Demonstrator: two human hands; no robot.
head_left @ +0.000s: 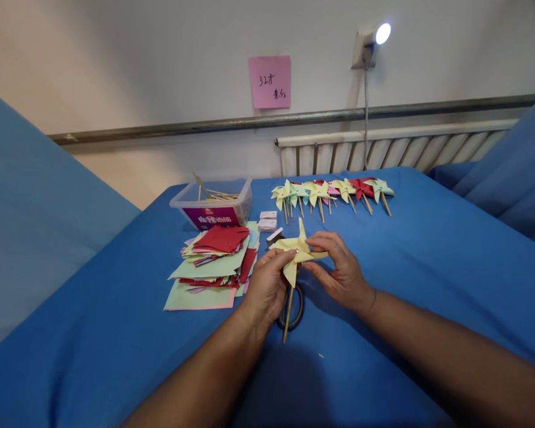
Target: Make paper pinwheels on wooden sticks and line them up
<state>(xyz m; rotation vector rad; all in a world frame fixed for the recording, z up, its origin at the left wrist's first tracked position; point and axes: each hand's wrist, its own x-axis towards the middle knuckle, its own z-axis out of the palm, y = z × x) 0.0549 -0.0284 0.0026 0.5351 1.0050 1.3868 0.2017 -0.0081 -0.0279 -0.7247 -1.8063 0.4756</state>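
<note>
A pale yellow paper pinwheel [301, 245] on a thin wooden stick [289, 315] is held up in front of me. My left hand [271, 282] grips it at the centre, the thumb beside a small shiny pin. With thumb and forefinger my right hand [336, 267] pinches the blade on the right. Beneath the pinwheel lies a pair of scissors; a dark looped handle [299, 309] shows behind the stick, and the rest is hidden. A dark box with a white top [274, 236] sits just behind the pinwheel, partly covered.
Stacked coloured paper [218, 267] lies at the left. Behind it stands a clear plastic tub [245, 208] of wooden sticks. Small white boxes [267, 222] are beside it. Several finished pinwheels [318, 193] line the back of the blue-covered table [428, 249]. Blue curtains hang on both sides.
</note>
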